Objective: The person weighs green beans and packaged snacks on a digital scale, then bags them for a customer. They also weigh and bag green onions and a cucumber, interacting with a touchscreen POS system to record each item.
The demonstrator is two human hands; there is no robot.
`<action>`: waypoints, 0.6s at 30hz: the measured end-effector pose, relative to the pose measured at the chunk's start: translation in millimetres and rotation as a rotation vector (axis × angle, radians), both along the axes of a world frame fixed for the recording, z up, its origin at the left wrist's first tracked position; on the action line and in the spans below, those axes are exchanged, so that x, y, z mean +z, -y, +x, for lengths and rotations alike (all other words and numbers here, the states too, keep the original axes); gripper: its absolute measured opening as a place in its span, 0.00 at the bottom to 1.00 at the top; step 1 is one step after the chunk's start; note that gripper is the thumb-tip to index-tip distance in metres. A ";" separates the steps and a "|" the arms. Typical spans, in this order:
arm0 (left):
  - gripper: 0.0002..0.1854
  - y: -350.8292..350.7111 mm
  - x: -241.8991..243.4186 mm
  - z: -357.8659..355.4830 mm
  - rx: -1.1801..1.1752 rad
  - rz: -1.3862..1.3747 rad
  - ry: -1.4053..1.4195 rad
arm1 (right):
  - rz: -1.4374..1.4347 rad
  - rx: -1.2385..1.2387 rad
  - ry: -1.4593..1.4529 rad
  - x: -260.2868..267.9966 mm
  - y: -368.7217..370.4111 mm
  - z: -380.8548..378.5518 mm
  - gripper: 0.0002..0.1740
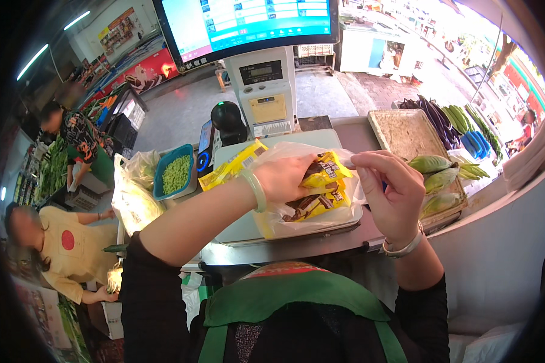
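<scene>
My left hand (285, 178) reaches into a thin clear plastic bag (295, 149) and grips a yellow and brown snack packet (330, 169). Beneath it, inside the bag, lies another yellow packet (318, 206) with brown print. At the right, my right hand (393, 190) pinches the bag's edge between thumb and fingers. Under the bag is the pale weighing plate (234, 230) of a counter scale. One more yellow packet (234, 164), with a barcode, lies left of my left hand. My left fingertips are partly hidden by the packet.
A touchscreen (254, 27) and the scale's column (263, 90) rise behind the plate, beside a black scanner (227, 119). Left are a blue tub of chopped greens (176, 176) and a filled plastic bag (136, 195). Right, corn (436, 174) lies on a tray (404, 131). Two people stand at left.
</scene>
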State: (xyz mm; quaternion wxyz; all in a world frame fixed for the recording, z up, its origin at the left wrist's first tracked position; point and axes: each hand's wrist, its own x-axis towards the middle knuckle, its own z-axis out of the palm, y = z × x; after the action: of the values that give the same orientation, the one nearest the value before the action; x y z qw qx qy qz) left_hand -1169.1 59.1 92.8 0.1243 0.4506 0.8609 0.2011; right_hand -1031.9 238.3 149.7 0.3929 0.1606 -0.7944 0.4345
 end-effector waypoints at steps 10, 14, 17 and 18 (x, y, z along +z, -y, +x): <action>0.35 28.2 43.3 43.2 -0.061 0.232 -0.049 | -0.024 -0.079 -0.046 -2.9 -5.8 -7.0 0.08; 0.34 53.5 54.2 59.2 -0.009 0.376 -0.006 | 0.006 -0.128 -0.052 -0.7 -5.8 -7.5 0.08; 0.32 55.9 45.4 52.7 -0.048 0.472 -0.143 | 0.058 -0.136 -0.064 -0.1 -3.6 -9.6 0.09; 0.31 55.8 40.7 50.7 -0.045 0.504 -0.182 | 0.078 -0.138 -0.063 -0.4 -2.3 -9.9 0.10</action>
State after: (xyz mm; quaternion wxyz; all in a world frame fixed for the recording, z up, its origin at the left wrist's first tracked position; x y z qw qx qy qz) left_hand -1118.4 3.3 133.4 -0.0652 0.5025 0.7809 0.3652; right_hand -1041.7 240.6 149.3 0.4400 0.1343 -0.8071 0.3702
